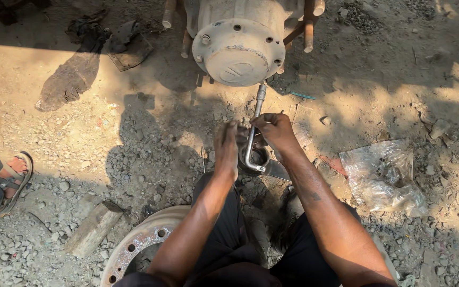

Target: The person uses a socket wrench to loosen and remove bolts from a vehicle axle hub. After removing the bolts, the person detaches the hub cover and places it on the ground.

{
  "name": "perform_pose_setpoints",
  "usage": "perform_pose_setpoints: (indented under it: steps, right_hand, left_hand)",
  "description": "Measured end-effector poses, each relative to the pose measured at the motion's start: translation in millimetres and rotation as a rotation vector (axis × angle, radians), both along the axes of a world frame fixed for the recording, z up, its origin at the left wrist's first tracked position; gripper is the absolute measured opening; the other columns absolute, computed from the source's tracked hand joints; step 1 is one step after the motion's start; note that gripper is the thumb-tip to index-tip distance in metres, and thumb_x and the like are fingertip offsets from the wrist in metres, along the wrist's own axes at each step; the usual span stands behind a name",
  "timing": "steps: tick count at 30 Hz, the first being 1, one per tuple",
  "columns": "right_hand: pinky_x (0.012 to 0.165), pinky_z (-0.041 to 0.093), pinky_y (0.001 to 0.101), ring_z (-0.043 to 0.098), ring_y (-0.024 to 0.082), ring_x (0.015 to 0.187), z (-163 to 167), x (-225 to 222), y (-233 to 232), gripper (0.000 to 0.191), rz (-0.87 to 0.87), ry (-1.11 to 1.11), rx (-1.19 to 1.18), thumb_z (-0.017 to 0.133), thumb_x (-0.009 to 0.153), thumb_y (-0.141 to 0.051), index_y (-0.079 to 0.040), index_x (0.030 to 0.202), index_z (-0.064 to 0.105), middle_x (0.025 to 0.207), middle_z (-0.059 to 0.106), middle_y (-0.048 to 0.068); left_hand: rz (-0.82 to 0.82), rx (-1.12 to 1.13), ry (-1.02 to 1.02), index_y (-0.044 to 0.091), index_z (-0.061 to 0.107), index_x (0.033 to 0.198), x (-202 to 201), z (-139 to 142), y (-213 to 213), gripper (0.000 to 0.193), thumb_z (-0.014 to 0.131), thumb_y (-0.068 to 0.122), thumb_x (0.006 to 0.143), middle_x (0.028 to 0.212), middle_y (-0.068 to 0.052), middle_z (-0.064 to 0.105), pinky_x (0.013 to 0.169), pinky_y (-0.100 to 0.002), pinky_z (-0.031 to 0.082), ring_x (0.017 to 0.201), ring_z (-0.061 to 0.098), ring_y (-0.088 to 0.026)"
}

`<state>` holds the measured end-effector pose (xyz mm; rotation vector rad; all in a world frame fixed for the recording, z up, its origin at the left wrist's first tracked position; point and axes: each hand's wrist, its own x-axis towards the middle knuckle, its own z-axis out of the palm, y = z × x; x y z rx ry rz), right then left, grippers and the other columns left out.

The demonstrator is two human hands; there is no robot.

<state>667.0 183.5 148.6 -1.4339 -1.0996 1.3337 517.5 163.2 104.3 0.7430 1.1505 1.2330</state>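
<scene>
An L-shaped metal socket wrench [254,125] stands tilted over the gravel, its socket end up near a pale wheel hub [239,45] with bolt holes and studs. My right hand [274,131] grips the wrench shaft at its middle. My left hand [226,144] is beside it, fingers down on a dark round metal ring or bearing part [258,158] on the ground, next to the wrench's lower bend. Both forearms reach forward from my knees.
A rusty wheel rim [142,242] lies at my lower left, a wooden block [92,229] beside it. Another person's sandalled foot [13,178] is at the left edge. Crumpled clear plastic [383,175] lies right; dark rags [99,40] at the upper left. Ground is dirt and gravel.
</scene>
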Motion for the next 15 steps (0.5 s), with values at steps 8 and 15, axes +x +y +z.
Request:
perform_pose_setpoints:
  steps: [8,15]
  right_hand:
    - [0.052,0.054,0.0358,0.058,0.019,0.058,-3,26,13,0.026,-0.339,0.268,-0.135,0.049,0.102,-0.024,-0.001,0.102,0.061,0.073,0.060,0.006]
    - [0.053,0.045,0.0328,0.048,0.016,0.060,-6,48,12,0.021,-0.384,0.568,-0.168,0.047,0.106,-0.027,-0.011,0.094,0.053,0.070,0.052,0.002]
  left_hand:
    - [0.099,0.258,-0.034,-0.002,0.065,0.122,73,23,82,0.039,0.078,0.018,0.092,0.105,-0.014,0.072,0.077,-0.030,0.055,0.091,0.066,-0.017]
    - [0.251,0.174,-0.254,-0.001,0.066,0.117,105,23,95,0.029,0.073,0.012,0.092,0.095,-0.010,0.072,0.058,-0.029,0.056,0.077,0.066,-0.014]
